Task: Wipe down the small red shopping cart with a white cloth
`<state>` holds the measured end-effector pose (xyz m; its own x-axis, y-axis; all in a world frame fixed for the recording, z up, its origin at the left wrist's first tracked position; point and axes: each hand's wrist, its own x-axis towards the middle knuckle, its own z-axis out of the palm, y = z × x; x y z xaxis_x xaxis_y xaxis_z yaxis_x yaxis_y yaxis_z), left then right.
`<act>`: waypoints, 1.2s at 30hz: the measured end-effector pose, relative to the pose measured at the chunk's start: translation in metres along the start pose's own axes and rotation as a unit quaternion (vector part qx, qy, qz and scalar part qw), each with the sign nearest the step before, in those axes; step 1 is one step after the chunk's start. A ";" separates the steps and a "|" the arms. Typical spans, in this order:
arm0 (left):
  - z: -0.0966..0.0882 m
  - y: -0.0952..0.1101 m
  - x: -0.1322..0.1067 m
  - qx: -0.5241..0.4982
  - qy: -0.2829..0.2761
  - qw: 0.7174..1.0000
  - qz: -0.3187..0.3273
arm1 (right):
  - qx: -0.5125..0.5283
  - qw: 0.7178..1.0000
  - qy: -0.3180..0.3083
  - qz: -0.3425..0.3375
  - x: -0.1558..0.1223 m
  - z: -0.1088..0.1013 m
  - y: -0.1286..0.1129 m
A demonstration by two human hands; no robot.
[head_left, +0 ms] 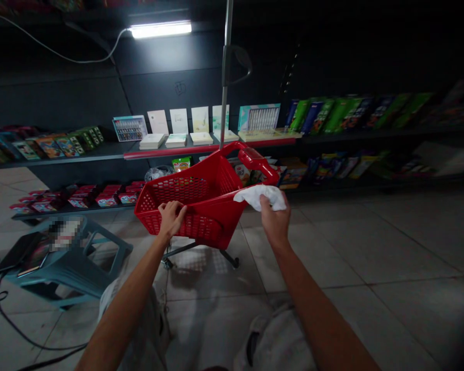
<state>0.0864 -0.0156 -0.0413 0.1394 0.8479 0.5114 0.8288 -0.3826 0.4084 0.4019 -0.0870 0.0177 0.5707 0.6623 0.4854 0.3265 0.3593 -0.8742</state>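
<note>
A red plastic shopping cart (201,196) with perforated sides stands in front of me, its handle (255,159) toward the right. My left hand (172,217) rests over the near rim, its fingers curled on the edge. A white cloth (261,196) is gripped in my right hand (275,219), against the cart's near upper edge just below the handle. The cloth hides part of that rim. A metal pole (226,72) rises behind the cart's handle end.
A blue-grey plastic stool (73,268) with dark devices and cables stands at the left. Dark shelves behind carry books (178,123), green and blue packages (340,114) and red packs (112,196). A lit tube lamp (160,29) hangs above the tiled floor (332,257).
</note>
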 end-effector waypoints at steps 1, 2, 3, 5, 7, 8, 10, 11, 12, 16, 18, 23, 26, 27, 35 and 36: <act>-0.001 -0.002 0.001 -0.001 0.004 1.000 0.002 | -0.024 0.999 0.012 -0.032 0.001 -0.006 -0.003; -0.001 -0.005 0.001 0.000 0.008 1.000 0.004 | -0.043 0.997 0.021 -0.062 0.003 -0.011 -0.005; -0.001 -0.007 0.001 0.006 0.010 1.000 0.004 | -0.060 0.993 0.030 -0.096 0.005 -0.016 -0.008; -0.001 -0.010 0.001 0.029 0.017 0.999 0.002 | -0.092 0.979 0.048 -0.177 0.009 -0.024 -0.012; 0.001 -0.010 0.000 0.065 0.033 0.997 -0.008 | -0.126 0.957 0.051 -0.256 0.014 -0.031 -0.016; 0.002 -0.009 0.000 0.083 0.048 0.995 -0.018 | -0.142 0.947 0.038 -0.285 0.015 -0.033 -0.018; 0.004 -0.006 -0.002 0.108 0.090 0.989 -0.043 | -0.167 0.934 -0.012 -0.315 0.017 -0.035 -0.021; 0.004 -0.002 -0.003 0.112 0.112 0.986 -0.052 | -0.179 0.929 -0.044 -0.320 0.016 -0.035 -0.022; 0.004 0.001 -0.004 0.108 0.133 0.984 -0.053 | -0.192 0.924 -0.074 -0.322 0.014 -0.034 -0.023; 0.001 0.022 -0.010 0.048 0.172 0.984 0.029 | -0.271 0.902 -0.121 -0.314 0.005 -0.024 -0.030; 0.002 0.034 -0.015 0.018 0.169 0.982 0.088 | -0.309 0.894 -0.113 -0.305 0.001 -0.016 -0.036; 0.013 0.060 -0.029 -0.028 0.151 0.972 0.177 | -0.346 0.879 -0.136 -0.299 -0.001 -0.002 -0.055; 0.021 0.072 -0.035 -0.040 0.138 0.967 0.211 | -0.343 0.872 -0.167 -0.308 -0.004 0.002 -0.063; 0.023 0.075 -0.037 -0.041 0.137 0.965 0.219 | -0.339 0.870 -0.175 -0.311 -0.007 0.003 -0.064; 0.044 0.081 -0.043 -0.027 0.202 0.952 0.230 | -0.250 0.869 -0.263 -0.337 -0.035 0.008 -0.078; 0.046 0.079 -0.042 -0.022 0.215 0.952 0.219 | -0.235 0.867 -0.276 -0.341 -0.038 0.009 -0.080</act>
<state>0.1708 -0.0646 -0.0656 0.2229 0.3788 0.8982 0.7181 -0.6870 0.1116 0.3479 -0.1347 0.0689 -0.2817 0.6621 0.6945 0.7919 0.5692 -0.2214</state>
